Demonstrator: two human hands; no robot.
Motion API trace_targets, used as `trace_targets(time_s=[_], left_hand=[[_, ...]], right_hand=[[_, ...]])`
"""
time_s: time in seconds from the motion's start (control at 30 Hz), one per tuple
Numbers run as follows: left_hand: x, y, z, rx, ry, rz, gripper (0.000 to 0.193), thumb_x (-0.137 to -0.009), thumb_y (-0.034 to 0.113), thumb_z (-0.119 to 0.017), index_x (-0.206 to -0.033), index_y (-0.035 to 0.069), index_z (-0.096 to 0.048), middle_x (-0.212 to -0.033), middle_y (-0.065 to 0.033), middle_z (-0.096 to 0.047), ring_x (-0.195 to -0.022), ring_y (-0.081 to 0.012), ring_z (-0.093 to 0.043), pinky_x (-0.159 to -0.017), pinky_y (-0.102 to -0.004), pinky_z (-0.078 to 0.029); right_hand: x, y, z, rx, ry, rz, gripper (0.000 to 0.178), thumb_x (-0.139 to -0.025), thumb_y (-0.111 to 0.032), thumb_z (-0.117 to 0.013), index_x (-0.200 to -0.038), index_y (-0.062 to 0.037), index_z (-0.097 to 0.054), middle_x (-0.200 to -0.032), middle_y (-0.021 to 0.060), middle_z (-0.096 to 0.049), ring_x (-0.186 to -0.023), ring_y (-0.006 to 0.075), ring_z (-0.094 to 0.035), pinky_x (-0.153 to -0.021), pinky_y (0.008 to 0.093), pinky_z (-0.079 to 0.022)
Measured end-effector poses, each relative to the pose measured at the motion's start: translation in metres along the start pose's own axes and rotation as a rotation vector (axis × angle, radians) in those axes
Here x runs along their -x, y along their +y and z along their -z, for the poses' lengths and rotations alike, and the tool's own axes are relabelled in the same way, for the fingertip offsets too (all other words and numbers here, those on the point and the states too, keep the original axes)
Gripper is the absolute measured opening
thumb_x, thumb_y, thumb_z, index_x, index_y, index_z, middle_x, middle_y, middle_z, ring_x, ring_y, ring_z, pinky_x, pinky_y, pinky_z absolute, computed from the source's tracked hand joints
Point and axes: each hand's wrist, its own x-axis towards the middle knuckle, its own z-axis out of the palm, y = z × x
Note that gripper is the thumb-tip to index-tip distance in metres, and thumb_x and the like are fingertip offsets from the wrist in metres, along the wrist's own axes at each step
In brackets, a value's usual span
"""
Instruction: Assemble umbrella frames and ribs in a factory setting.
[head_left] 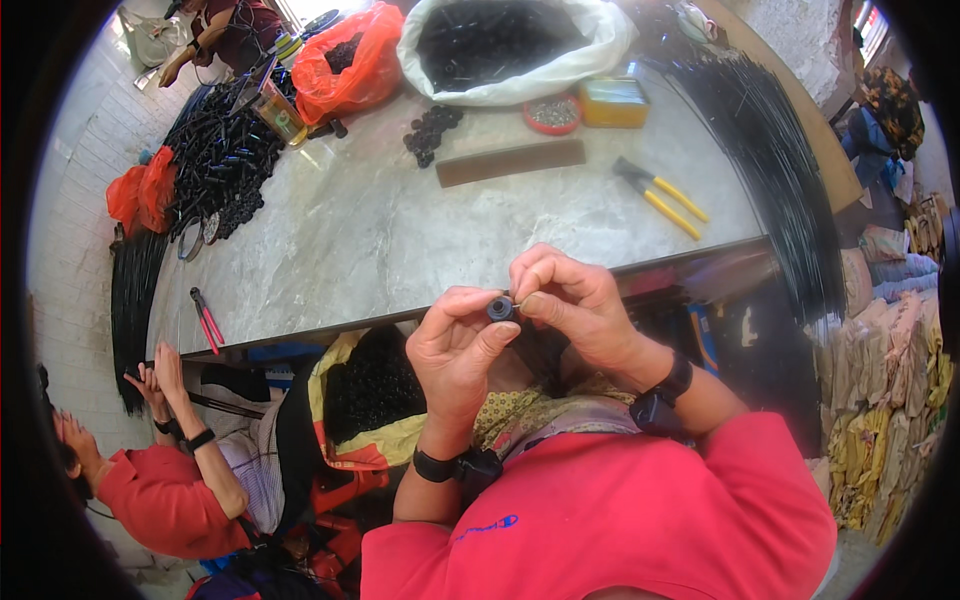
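Observation:
Close in front of me, just off the table's front edge, my left hand grips a small black round part with a hole in its end, held between thumb and fingers. My right hand pinches thumb to fingertips right beside it, almost touching the part. A tiny thin piece, perhaps metal, shows at those fingertips, too small to name. Further off on the grey table lie pliers with yellow handles, a flat brown bar and a cluster of small black round parts.
A white sack of black pieces, a red dish and a yellow box stand at the back. Long black rods cover the right side. A black parts pile and a co-worker are at left; a yellow-edged sack sits below.

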Motion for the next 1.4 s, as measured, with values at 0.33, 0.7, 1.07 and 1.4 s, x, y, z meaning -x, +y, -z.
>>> trace_targets(time_s=[0.33, 0.7, 1.07, 1.4], left_hand=[[0.002, 0.007, -0.007, -0.144, 0.059, -0.01, 0.028, -0.082, -0.008, -0.073, -0.108, -0.004, -0.064, -0.1, -0.0055, -0.062, -0.089, -0.0111, -0.059, -0.079, -0.0231, -0.048], [0.001, 0.008, 0.004, -0.139, -0.032, 0.01, 0.027, -0.085, -0.009, -0.071, -0.111, -0.007, -0.064, -0.103, -0.008, -0.063, -0.095, -0.0131, -0.062, -0.086, -0.025, -0.05], [-0.003, -0.002, 0.003, -0.063, -0.039, 0.044, 0.03, -0.078, -0.013, -0.069, -0.108, -0.006, -0.065, -0.099, -0.0078, -0.063, -0.091, -0.0138, -0.06, -0.082, -0.0249, -0.048], [-0.007, 0.0, 0.017, -0.041, 0.033, 0.023, 0.022, -0.088, 0.004, -0.069, -0.107, -0.003, -0.061, -0.094, -0.0136, -0.062, -0.083, -0.026, -0.064, -0.077, -0.0398, -0.054]], right_hand=[[0.0, 0.004, -0.003, 0.213, 0.034, 0.113, 0.008, -0.092, -0.009, -0.068, -0.092, -0.0036, -0.062, -0.098, 0.0018, -0.055, -0.077, 0.006, -0.046, -0.066, 0.0209, -0.038], [-0.007, 0.0, 0.002, 0.038, -0.068, 0.057, 0.011, -0.089, 0.001, -0.07, -0.097, -0.0015, -0.063, -0.1, 0.0031, -0.057, -0.088, 0.0077, -0.057, -0.075, 0.0214, -0.046], [-0.014, -0.009, 0.011, -0.208, -0.066, -0.284, 0.03, -0.084, 0.001, -0.074, -0.109, -0.0015, -0.059, -0.097, 0.0024, -0.063, -0.09, 0.0086, -0.063, -0.078, 0.0224, -0.051], [-0.015, -0.023, 0.13, 1.77, 0.247, 0.176, 0.05, -0.077, -0.042, -0.078, -0.104, -0.0029, -0.063, -0.103, 0.0142, -0.062, -0.096, 0.0344, -0.06, -0.081, 0.044, -0.049]])
